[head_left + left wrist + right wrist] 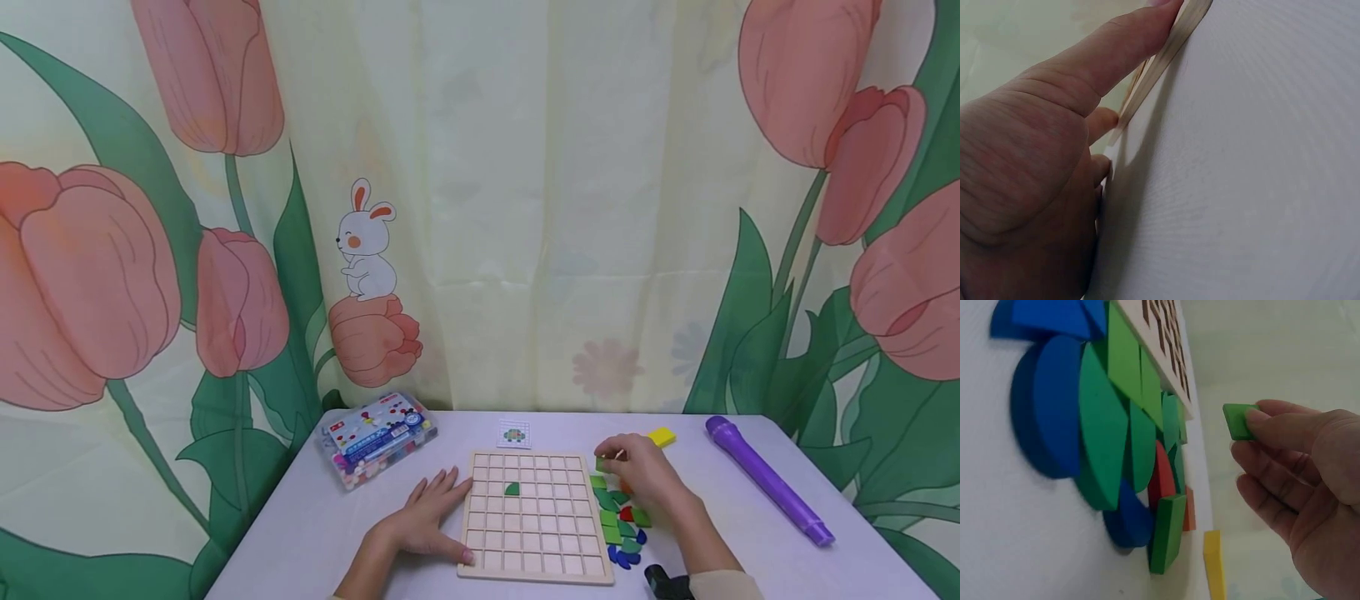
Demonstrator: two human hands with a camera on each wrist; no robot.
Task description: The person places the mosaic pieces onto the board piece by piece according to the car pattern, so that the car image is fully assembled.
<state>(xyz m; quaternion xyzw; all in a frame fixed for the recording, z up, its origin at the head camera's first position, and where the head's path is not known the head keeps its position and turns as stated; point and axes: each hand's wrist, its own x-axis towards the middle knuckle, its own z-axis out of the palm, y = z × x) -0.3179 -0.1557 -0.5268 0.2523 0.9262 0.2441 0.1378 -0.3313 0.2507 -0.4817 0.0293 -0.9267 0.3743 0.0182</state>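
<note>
A light green square tile (1238, 422) is pinched between the thumb and fingers of my right hand (651, 477), raised just off the board's upper right corner. My left hand (426, 523) rests along the left side of the wooden grid board (536, 575), fingers spread, the thumb touching its lower left corner. One green rounded piece (512, 489) lies in a cell near the board's upper middle. Beside the board's right edge is a loose pile of pieces: light green squares (610, 535), dark green curved pieces (1102, 425), blue ones (1054, 406) and a red one (1161, 472).
A small pattern card (514, 434) lies behind the board. At the back left sits a clear box (378, 437) with a printed lid. A yellow piece (662, 437) lies beyond my right hand, and a purple stick (768, 481) lies at the right. A black object (663, 582) is near my right wrist.
</note>
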